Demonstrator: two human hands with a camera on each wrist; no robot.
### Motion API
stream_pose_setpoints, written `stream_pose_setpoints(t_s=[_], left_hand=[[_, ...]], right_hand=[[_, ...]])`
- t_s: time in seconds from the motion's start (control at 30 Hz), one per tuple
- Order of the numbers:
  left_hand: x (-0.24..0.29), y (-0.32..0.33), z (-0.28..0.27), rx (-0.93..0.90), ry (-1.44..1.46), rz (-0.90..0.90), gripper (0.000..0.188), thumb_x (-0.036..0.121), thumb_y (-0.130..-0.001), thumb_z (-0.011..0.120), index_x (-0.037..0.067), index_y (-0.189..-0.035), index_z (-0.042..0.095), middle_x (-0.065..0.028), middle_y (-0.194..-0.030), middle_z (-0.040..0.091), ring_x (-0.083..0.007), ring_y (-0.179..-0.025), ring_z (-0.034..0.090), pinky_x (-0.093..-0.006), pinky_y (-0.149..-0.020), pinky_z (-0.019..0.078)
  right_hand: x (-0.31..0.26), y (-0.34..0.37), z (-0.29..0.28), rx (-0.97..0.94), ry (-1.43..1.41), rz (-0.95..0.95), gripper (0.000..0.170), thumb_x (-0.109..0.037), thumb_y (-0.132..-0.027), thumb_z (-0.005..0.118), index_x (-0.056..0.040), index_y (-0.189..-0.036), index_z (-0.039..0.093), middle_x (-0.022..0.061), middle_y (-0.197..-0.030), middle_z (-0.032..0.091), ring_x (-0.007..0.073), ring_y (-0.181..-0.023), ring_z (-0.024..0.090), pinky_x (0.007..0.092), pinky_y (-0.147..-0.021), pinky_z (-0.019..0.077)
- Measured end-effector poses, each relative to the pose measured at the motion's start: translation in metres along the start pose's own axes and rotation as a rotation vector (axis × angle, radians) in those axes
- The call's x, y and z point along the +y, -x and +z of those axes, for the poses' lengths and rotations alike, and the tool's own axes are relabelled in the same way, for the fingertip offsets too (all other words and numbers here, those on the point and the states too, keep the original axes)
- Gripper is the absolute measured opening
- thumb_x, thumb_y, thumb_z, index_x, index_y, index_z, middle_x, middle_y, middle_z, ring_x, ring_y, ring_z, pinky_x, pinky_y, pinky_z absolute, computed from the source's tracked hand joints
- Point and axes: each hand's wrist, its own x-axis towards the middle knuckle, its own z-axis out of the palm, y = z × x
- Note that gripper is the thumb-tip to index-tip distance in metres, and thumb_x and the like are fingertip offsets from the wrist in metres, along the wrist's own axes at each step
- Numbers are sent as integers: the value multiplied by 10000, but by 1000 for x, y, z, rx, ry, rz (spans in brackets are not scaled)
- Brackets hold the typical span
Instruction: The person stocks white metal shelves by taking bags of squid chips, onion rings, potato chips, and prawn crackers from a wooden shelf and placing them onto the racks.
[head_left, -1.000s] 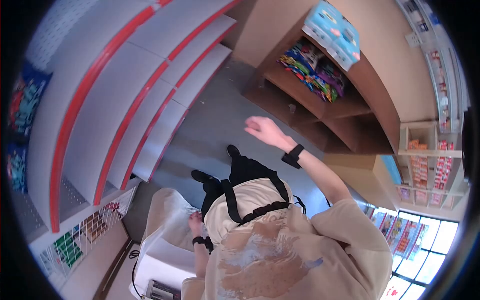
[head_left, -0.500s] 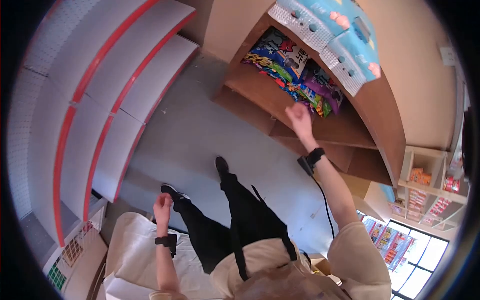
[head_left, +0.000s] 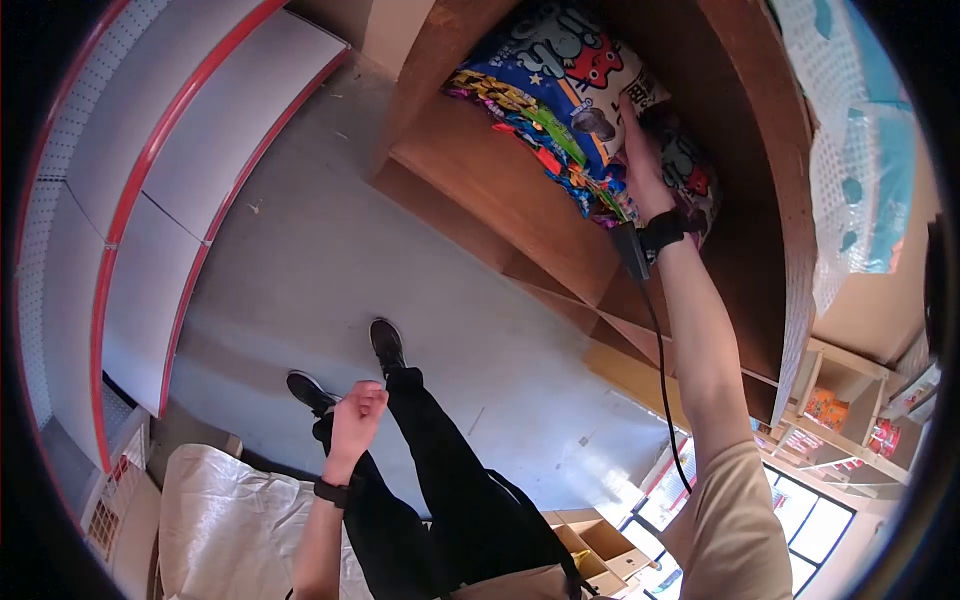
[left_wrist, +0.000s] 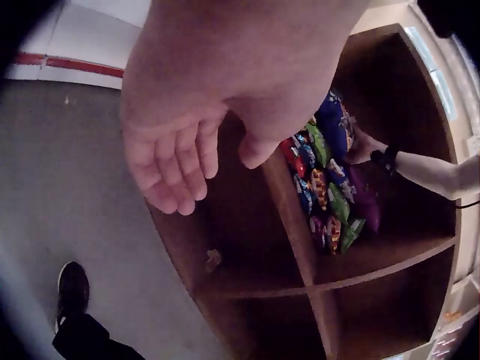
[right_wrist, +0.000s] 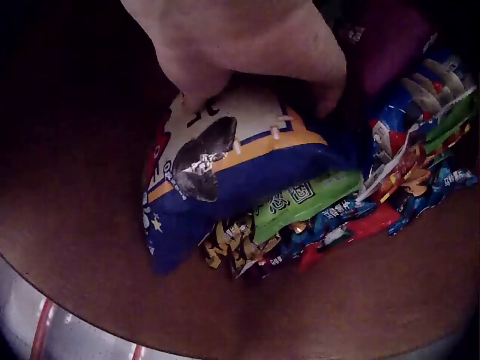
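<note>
Hands work apart: the left hand (head_left: 358,420) hangs loose, holding nothing, while the right hand (head_left: 643,160) grips a blue-and-white snack bag (head_left: 565,85) that lies over small, bright packets (head_left: 548,150) inside the brown wooden shelf (head_left: 470,150). Lifting slightly before drawing it out would likely keep the packets from dragging; the top edge runs near the forearm, while the front faces open floor (head_left: 300,260).

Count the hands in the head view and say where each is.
2: the right hand grips a blue-and-white bag in the brown shelf; the left hand hangs empty above the floor.
</note>
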Motion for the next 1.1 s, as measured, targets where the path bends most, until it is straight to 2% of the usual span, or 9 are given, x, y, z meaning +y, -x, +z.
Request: stream_pose_setpoints(t_s=[0.2, 0.27, 0.37, 0.6, 0.77, 0.9, 0.93, 1.07, 1.1], left_hand=[[-6, -10, -16, 61, 94, 36, 152, 63, -837, 578, 4, -975, 556, -19, -777, 616, -40, -649, 517, -175, -601, 424], [-3, -13, -26, 75, 93, 16, 151, 63, -842, 572, 5, -980, 555, -20, -789, 615, -43, -666, 522, -177, -615, 427], [-3, -21, -39, 93, 119, 4, 152, 66, -853, 559, 7, -993, 553, -21, -820, 610, -56, -723, 533, -188, -668, 431], [24, -19, -51, 150, 146, 12, 202, 106, -861, 564, -3, -1028, 538, -43, -883, 608, -84, -781, 552, -214, -723, 442], [45, -2, -43, 94, 264, 52, 241, 86, -838, 595, 2, -1056, 538, -49, -902, 616, -99, -814, 573, -232, -753, 447], [71, 15, -36, 6, 332, 146, 377, 75, -820, 623, 14, -1163, 479, -81, -990, 603, -142, -906, 574, -261, -797, 442], [74, 20, -39, -84, 381, 113, 582, 129, -797, 671, 27, -1287, 373, -110, -1097, 557, -178, -997, 544, -292, -855, 422], [100, 54, -51, -226, 531, 87, 956, 290, -717, 758, 61, -1415, 146, -151, -1300, 417, -220, -1130, 467, -349, -952, 371], [103, 59, -47, -165, 592, 227, 971, 303, -700, 766, 68, -1415, 153, -166, -1325, 401, -230, -1134, 466, -360, -961, 367]], right_hand=[[12, -32, 2, -244, -377, -167, 796, -502, -732, 684, 29, -1268, 432, 111, -1225, 505, 196, -1040, 522, 288, -872, 417], [-3, -14, 4, -227, -453, -99, 540, -311, -814, 660, -40, -1238, 464, 65, -1179, 551, 163, -1026, 547, 290, -868, 446], [-1, -9, 2, -267, -547, -65, 521, -277, -819, 661, -34, -1236, 465, 62, -1187, 547, 165, -1051, 537, 286, -884, 437], [10, 28, -15, -282, -581, -82, 497, -267, -841, 638, -38, -1247, 465, 69, -1206, 536, 160, -1070, 529, 304, -910, 430], [68, 79, -58, -284, -511, -65, 420, -248, -890, 557, -16, -1225, 454, 77, -1159, 560, 176, -996, 577, 325, -845, 482], [98, 179, -74, -438, -404, 53, 457, -124, -772, 654, -23, -1177, 468, 54, -1061, 582, 158, -919, 580, 316, -782, 504], [134, 189, -83, -509, -368, 108, 490, -88, -730, 674, -21, -1174, 478, 53, -1053, 590, 152, -925, 578, 311, -791, 500], [129, 276, -70, -780, -213, 172, 715, -99, -633, 780, 5, -1230, 399, 78, -1134, 547, 155, -1033, 520, 303, -923, 406], [123, 286, -67, -785, -232, 157, 715, -99, -633, 780, 5, -1230, 399, 78, -1134, 547, 155, -1033, 520, 303, -923, 406]])
